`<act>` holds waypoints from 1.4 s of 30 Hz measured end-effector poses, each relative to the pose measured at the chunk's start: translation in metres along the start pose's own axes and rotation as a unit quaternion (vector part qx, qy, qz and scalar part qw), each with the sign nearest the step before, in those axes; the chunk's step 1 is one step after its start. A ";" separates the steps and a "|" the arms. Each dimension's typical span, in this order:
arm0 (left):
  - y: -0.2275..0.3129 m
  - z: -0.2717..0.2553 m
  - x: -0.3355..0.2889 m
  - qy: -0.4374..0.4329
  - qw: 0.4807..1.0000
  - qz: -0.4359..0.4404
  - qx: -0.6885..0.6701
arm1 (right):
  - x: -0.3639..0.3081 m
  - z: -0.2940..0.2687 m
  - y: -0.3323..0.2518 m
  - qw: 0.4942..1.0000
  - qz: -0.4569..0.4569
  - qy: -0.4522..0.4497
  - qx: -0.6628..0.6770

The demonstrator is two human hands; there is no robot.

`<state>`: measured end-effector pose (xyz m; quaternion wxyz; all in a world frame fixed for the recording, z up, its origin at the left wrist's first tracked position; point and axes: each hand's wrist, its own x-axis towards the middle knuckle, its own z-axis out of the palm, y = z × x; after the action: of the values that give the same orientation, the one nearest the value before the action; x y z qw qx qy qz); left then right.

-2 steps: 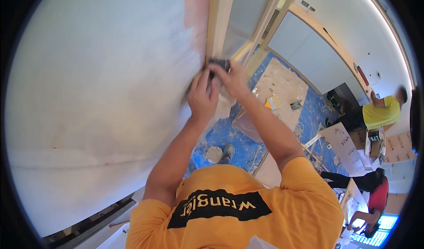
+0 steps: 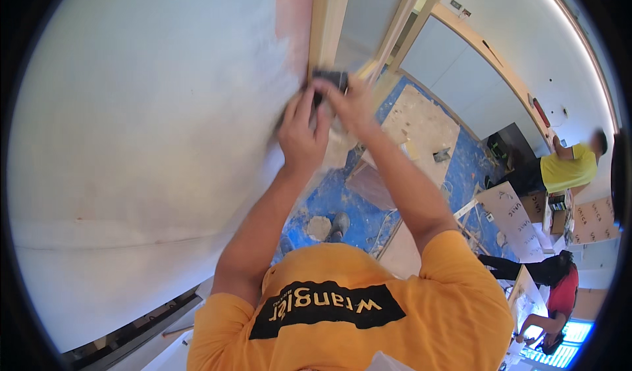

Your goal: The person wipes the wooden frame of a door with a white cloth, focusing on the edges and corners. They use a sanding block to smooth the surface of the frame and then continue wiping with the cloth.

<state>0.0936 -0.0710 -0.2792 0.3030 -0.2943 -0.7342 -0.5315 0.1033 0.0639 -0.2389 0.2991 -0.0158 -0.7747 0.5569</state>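
Observation:
Both my hands press a dark, flat block-like tool to the pale plastered wall, close by a wooden door frame. My right hand grips the tool's right end with its fingers wrapped round it. Fingers bent over the lower left part, my left hand lies against the tool and the wall; motion blurs its edge. The tool's exact kind cannot be made out, as my fingers cover much of it. Pinkish bare wall shows just above, beside the frame.
Blue sheeting covers the floor, with a dusty board on it. A person in a yellow shirt stands at the right by a long cabinet. Another person in red bends over a table at the lower right.
My two hands and the dark tool have slid a little upward in the picture, along the wall beside the door frame. My grip looks the same.

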 end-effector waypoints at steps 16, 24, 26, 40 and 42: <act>0.030 -0.014 0.044 0.037 0.999 0.035 0.002 | 0.023 -0.005 -0.059 0.999 -0.010 -0.003 0.049; -0.019 0.011 -0.038 -0.030 0.997 -0.074 -0.004 | -0.025 0.007 0.056 0.998 0.046 -0.022 0.031; -0.016 0.006 -0.039 -0.025 0.998 -0.059 0.013 | -0.027 0.010 0.040 0.997 0.060 -0.022 0.043; 0.145 -0.043 0.220 0.088 0.984 0.152 -0.024 | 0.152 -0.053 -0.219 0.973 -0.230 -0.011 -0.001; 0.104 -0.053 0.175 0.009 0.996 0.072 0.061 | 0.129 -0.027 -0.165 0.971 -0.232 -0.003 -0.051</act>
<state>0.0661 -0.0754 -0.0709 0.3643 -0.3223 -0.7395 -0.4654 0.0613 0.0701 -0.0323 0.4165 0.1513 -0.7854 0.4321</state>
